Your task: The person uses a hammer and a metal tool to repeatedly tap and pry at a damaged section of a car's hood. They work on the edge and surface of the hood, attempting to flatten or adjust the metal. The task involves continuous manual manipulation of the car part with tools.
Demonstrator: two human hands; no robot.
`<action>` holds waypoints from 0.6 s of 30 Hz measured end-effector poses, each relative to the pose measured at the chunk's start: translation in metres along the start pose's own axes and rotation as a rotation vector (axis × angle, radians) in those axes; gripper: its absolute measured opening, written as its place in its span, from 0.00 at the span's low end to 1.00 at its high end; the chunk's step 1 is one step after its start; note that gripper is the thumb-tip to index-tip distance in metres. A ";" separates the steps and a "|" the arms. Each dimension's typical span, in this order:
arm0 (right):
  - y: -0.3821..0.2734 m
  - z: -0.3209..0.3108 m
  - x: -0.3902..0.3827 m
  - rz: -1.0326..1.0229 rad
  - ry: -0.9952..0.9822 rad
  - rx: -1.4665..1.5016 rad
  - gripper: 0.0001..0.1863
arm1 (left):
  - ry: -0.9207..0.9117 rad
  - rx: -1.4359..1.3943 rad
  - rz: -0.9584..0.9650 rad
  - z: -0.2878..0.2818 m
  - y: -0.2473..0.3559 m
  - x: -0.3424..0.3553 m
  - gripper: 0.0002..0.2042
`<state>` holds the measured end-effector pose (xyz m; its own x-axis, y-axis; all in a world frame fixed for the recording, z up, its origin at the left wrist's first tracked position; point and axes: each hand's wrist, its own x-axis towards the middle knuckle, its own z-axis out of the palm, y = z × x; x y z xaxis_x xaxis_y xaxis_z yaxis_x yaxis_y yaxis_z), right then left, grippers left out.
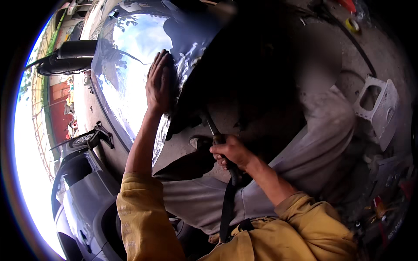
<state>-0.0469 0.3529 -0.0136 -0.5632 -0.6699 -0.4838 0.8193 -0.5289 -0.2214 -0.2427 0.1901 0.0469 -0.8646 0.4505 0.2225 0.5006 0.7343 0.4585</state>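
Note:
My left hand lies flat on a glossy, reflective car body panel, its fingers stretched out and close together. Along the panel's right edge, beside that hand, the reflections look crumpled and broken. Lower and to the right, my right hand is wrapped round a bar-like tool with a metal shaft and dark grip. The tool's upper end runs into deep shadow under the panel, so its tip is hidden. A black strap hangs below this hand.
A white metal piece with an oval hole stands at right. Beyond it are a yellow tape roll and a dark hose. Grey car parts fill the lower left; black cylinders project at upper left.

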 end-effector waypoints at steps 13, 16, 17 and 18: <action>-0.039 -0.007 0.008 0.169 -0.124 0.530 0.09 | -0.020 0.395 -0.029 0.022 -0.009 -0.011 0.23; -0.015 -0.009 -0.007 -0.048 -0.001 -0.066 0.09 | -0.014 0.414 -0.028 0.016 -0.009 -0.015 0.24; -0.017 -0.017 -0.014 -0.027 -0.040 0.018 0.10 | -0.013 0.419 -0.006 0.023 -0.003 -0.004 0.24; -0.010 -0.019 -0.013 0.009 -0.015 0.126 0.10 | -0.008 0.410 -0.003 0.024 0.001 -0.011 0.24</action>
<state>-0.0453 0.3771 -0.0213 -0.5583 -0.6821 -0.4722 0.8048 -0.5836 -0.1085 -0.2321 0.1981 0.0239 -0.8665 0.4510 0.2140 0.4753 0.8763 0.0779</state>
